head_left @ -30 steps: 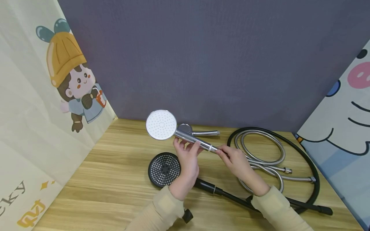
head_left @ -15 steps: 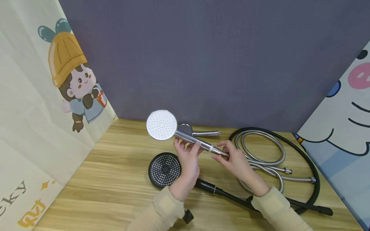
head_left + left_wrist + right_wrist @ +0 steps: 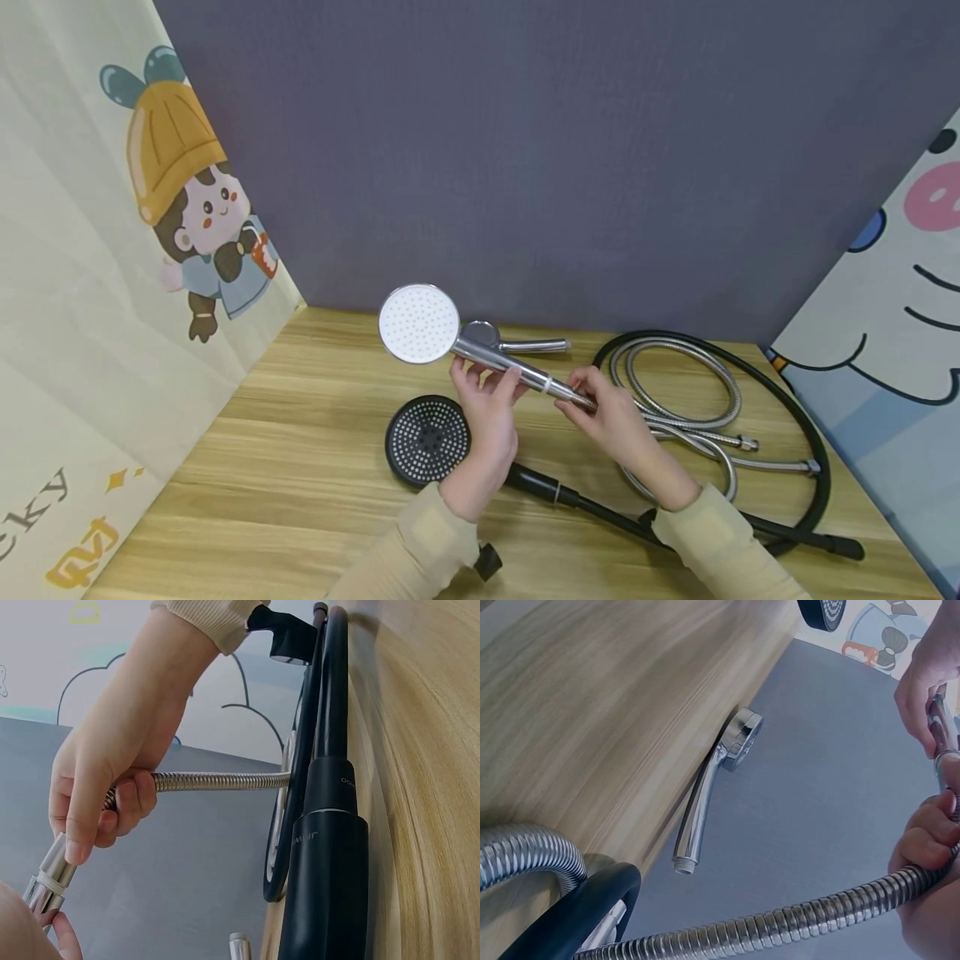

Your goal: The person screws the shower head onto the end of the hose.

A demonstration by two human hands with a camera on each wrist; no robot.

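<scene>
A chrome shower head with a white round face is held above the table by my left hand, its fingers and thumb around the handle. At the handle's lower end, past a white ring, my right hand pinches the end fitting of a silver metal shower hose. Fitting and handle meet in line; in the left wrist view the thumb and fingers curl round the hose end. From the right hand the hose runs down to the coils on the table. How far the joint is threaded cannot be seen.
Below the hands lies a black shower head joined to a black hose. A smaller chrome shower head lies near the grey back wall. Coiled metal hoses rest at right on the wooden table. A black fitting sits near the left sleeve.
The right hand has shifted its fingers along the hose end, uncovering a stretch of hose, then re-gripped near the fitting. The left hand and shower head have stayed nearly still.
</scene>
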